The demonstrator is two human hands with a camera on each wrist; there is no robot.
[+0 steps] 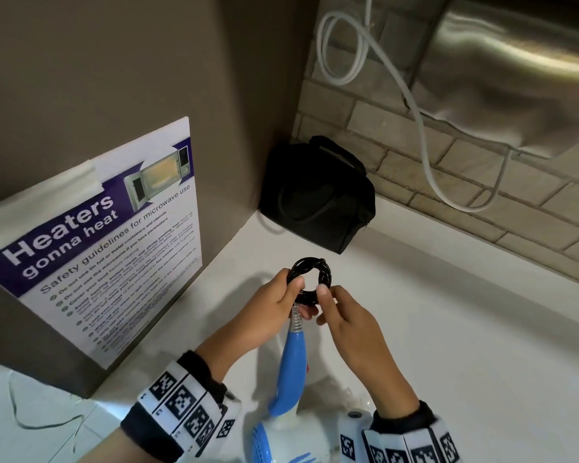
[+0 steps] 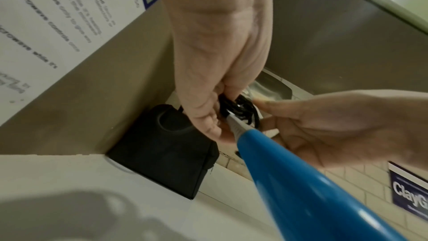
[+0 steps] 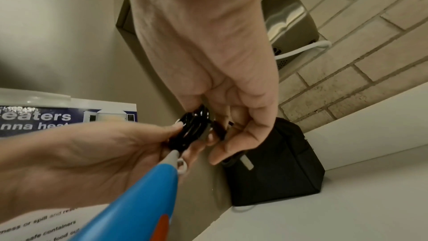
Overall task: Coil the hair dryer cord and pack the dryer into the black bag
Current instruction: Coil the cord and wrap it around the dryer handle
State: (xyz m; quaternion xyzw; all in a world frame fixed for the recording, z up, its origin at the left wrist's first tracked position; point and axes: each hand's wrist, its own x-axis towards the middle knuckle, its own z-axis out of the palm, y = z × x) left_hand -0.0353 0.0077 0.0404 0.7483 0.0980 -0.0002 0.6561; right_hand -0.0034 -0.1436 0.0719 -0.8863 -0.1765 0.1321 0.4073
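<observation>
The black cord [image 1: 310, 277] is wound into a small tight ring, held up above the white counter [image 1: 448, 345]. My left hand [image 1: 300, 295] pinches the ring's left side with thumb on top; my right hand [image 1: 325, 305] pinches its right side. From the ring the blue handle of the hair dryer [image 1: 293, 369] hangs toward me, its white body low between my wrists. The wrist views show the cord [image 2: 241, 109] [image 3: 192, 127] between both hands' fingertips. The black bag [image 1: 318, 195] stands in the far corner; whether it is unzipped I cannot tell.
A grey panel with a microwave safety poster [image 1: 114, 248] stands close on the left. On the brick wall at the right hangs a steel hand dryer [image 1: 502, 68] with a looping white cable [image 1: 425, 145]. Thin wires lie on the floor [image 1: 30, 412] at lower left.
</observation>
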